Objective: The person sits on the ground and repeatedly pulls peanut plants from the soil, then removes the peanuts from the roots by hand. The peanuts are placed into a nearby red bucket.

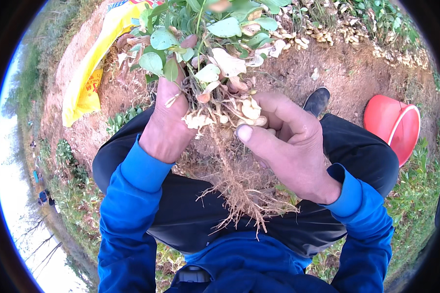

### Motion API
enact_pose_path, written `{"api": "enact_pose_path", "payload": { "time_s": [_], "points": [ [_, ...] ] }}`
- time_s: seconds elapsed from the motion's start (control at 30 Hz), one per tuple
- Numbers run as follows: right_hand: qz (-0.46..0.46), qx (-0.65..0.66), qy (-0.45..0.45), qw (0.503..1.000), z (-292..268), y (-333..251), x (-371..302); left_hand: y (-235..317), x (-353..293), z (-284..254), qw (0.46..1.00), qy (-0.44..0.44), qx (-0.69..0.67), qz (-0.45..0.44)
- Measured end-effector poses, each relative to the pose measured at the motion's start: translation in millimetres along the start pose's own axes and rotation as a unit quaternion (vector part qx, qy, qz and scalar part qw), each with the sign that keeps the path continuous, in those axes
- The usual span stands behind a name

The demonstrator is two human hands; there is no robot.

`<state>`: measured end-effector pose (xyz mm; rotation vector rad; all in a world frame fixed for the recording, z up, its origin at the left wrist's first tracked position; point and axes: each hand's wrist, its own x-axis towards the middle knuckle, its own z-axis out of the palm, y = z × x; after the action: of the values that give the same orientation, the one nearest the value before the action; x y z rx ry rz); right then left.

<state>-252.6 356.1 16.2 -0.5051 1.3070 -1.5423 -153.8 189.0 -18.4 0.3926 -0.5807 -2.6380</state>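
An uprooted peanut plant (225, 151) is held upside up between my knees, leaves at the top and bare thin roots hanging down toward my lap. My left hand (168, 122) is closed round its stems, the fingers mostly hidden behind the leaves (164, 39). Pale peanuts (251, 108) cluster where stems and root meet. At the right of this cluster, my right hand (296, 141) is closed, its thumb and curled fingers on peanuts; how many sit inside the fingers is hidden.
A red bucket (380, 117) leans on the soil beyond my right knee. To the far left lies a yellow sack (90, 63). Pulled plants with peanuts (347, 34) are heaped along the far right. My dark shoe (317, 101) rests on the soil. A distant person (44, 197) shows at left.
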Motion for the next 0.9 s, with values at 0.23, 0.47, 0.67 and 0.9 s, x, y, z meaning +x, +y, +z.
{"api": "enact_pose_path", "payload": {
  "time_s": [0.23, 0.47, 0.67, 0.9],
  "points": [
    [0.131, 0.076, -0.031, 0.988, -7.5, -14.5, 6.8, 0.1, 2.7, -5.2, 0.998, -0.035, 0.041, 0.019],
    [0.060, 0.040, 0.000, 0.997, -1.4, -2.6, 4.3, -3.0, 1.3, -2.1, 0.998, 0.066, -0.004, -0.003],
    [0.101, 0.021, 0.012, 0.995, -3.9, -8.2, 0.5, -5.7, -11.5, 19.7, 0.966, 0.118, 0.230, 0.025],
    [0.013, -0.049, 0.106, 0.993, -2.9, -8.7, 2.6, -5.0, -17.0, 25.9, 0.962, 0.082, 0.262, 0.005]
  ]
}}
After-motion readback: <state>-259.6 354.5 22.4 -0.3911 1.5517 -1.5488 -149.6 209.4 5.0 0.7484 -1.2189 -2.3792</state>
